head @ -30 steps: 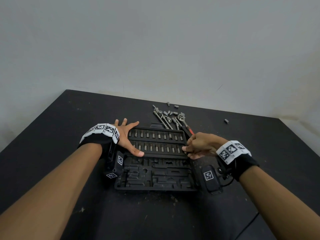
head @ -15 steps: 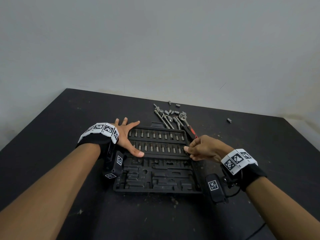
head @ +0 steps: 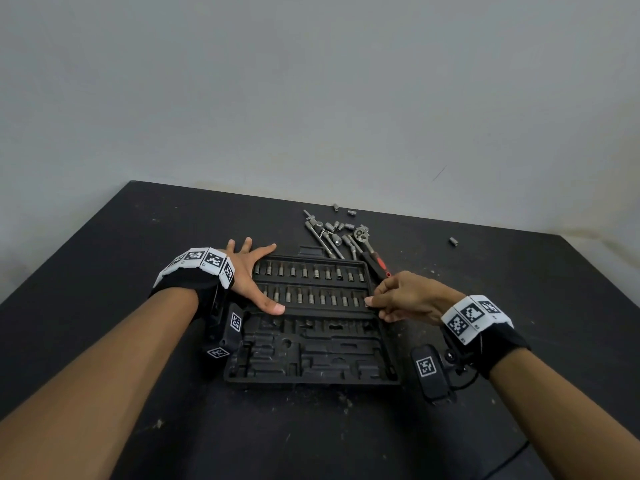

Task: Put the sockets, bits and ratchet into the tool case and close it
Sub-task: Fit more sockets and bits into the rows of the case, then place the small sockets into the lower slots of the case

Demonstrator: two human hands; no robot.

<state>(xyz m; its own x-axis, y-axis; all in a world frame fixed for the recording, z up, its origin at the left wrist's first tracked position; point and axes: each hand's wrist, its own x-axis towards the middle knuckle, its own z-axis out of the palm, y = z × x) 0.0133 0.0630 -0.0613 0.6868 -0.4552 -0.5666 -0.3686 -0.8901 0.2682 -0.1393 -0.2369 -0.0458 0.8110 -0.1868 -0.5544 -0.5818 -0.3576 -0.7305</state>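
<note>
Since a second ago, only the right hand (head: pixel 407 299) has moved, sliding a little outward along the right edge of the tool case (head: pixel 311 372); its fingers are curled and seem to pinch something small at the end of the lower row of bits (head: pixel 311 297), but what it is I cannot tell. Meanwhile, the left hand (head: pixel 251 275) lies flat with fingers spread on the left side of the case, probably to keep it from sliding. Both rows of bits sit in their slots, while the lower tray is empty. On the table (head: pixel 104 271) behind the case, the ratchet (head: pixel 367 244) and loose sockets (head: pixel 336 226) wait, one stray socket (head: pixel 453 241) well apart.
</note>
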